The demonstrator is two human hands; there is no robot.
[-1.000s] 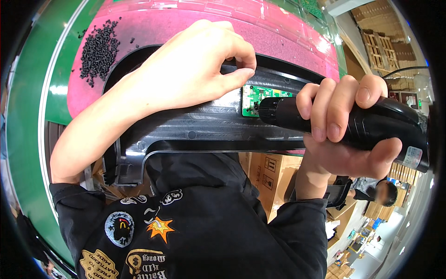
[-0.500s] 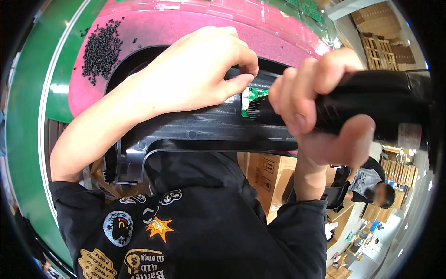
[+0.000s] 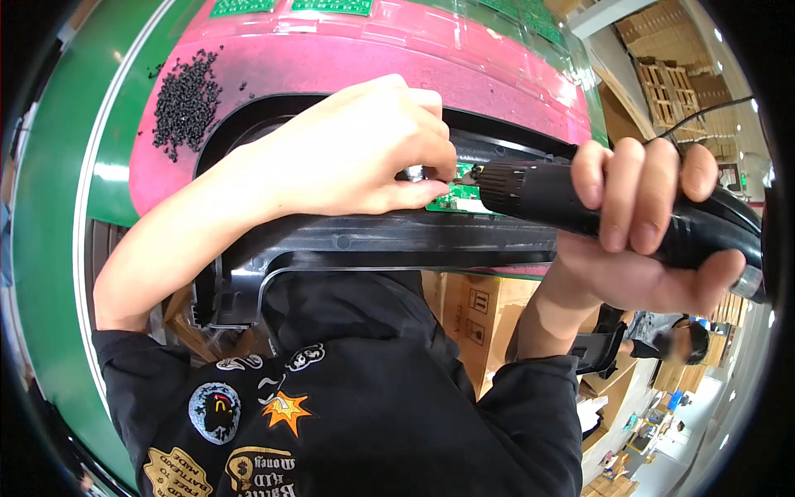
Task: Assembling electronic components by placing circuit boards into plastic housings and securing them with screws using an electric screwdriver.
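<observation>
My right hand (image 3: 617, 219) grips a black electric screwdriver (image 3: 538, 190), lying nearly level and pointing left. Its tip is over a green circuit board (image 3: 451, 201), which sits inside a long black plastic housing (image 3: 339, 242). From the left, my left hand (image 3: 381, 149) reaches across the housing to the board. Its thumb and forefinger are drawn together close beside the screwdriver's tip. What lies between those fingers is too small and covered to name. Part of the board is hidden under the left fingers and the tool.
A heap of small black screws (image 3: 186, 108) lies on the pink mat (image 3: 306, 70), left of the housing. Clear plastic trays (image 3: 414, 29) with green boards stand along the far side. A cardboard box (image 3: 468, 323) is below the housing, and another person (image 3: 675, 340) is at the right.
The screwdriver has drawn back to the right, and its tip now shows by my left fingers. My left hand has shifted slightly nearer, and more of the far trays shows.
</observation>
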